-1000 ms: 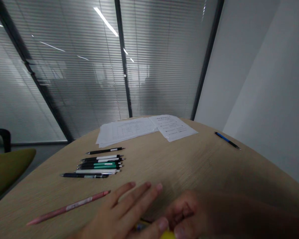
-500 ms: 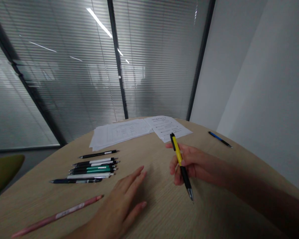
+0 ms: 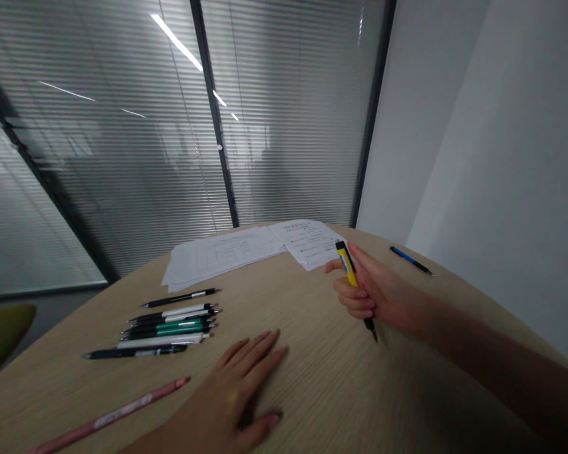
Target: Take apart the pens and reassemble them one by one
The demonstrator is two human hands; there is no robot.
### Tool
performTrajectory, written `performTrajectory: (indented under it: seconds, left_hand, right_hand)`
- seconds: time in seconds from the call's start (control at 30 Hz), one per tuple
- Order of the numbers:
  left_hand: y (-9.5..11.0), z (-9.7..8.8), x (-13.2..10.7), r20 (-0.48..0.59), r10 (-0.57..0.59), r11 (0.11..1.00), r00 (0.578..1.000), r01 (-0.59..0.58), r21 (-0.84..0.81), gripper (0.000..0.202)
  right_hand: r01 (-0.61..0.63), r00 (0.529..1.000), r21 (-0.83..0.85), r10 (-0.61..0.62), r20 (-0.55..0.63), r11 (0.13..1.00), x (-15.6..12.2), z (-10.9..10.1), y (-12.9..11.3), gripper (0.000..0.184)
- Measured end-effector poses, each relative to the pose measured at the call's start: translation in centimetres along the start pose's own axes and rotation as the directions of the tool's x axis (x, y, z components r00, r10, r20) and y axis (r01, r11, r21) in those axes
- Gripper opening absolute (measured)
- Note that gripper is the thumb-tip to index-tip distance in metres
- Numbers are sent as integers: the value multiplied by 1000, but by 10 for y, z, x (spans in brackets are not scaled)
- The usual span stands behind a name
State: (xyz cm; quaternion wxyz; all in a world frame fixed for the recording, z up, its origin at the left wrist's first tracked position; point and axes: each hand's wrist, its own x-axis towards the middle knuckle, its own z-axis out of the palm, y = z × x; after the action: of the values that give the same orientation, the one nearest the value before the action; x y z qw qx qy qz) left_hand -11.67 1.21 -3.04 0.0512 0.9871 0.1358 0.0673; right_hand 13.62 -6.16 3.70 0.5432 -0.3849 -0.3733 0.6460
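My right hand (image 3: 370, 287) is closed around a yellow-and-black pen (image 3: 349, 267), its thumb up near the black top end. The pen's lower end points down towards the table. My left hand (image 3: 239, 391) rests flat on the wood with its fingers spread, holding nothing. To its left lies a pink pencil (image 3: 118, 414). Behind that, several pens lie side by side, among them a green one (image 3: 175, 327), a white one (image 3: 158, 341) and a black one (image 3: 180, 297).
Printed sheets of paper (image 3: 227, 255) lie along the far side of the round table (image 3: 303, 353). A blue-and-black pen (image 3: 411, 260) sits near the right edge, by the wall. A green chair (image 3: 4, 334) stands at the left.
My right hand has turned and wrapped its fingers round the yellow pen, with the thumb moved up to its top. My left hand has flattened onto the table.
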Motion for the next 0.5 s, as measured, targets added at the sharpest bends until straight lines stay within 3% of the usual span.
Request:
performTrajectory:
  seconds: [0.07,0.27,0.5]
  left_hand:
    - [-1,0,1,33,12,1000,999,-12,-3,56]
    - [2,-3,1,46,11,1000,999,-11,2,51]
    - [2,-2,0,-14,31,999,999,-32,-17,52]
  right_hand:
    - [21,999,-26,-22,-25,999,-2,2,-1,35]
    - [183,975,21,-179,-132,983,-2,5,-5,22]
    - [154,988,209,-156,-4,966,-3,-6,-12,50]
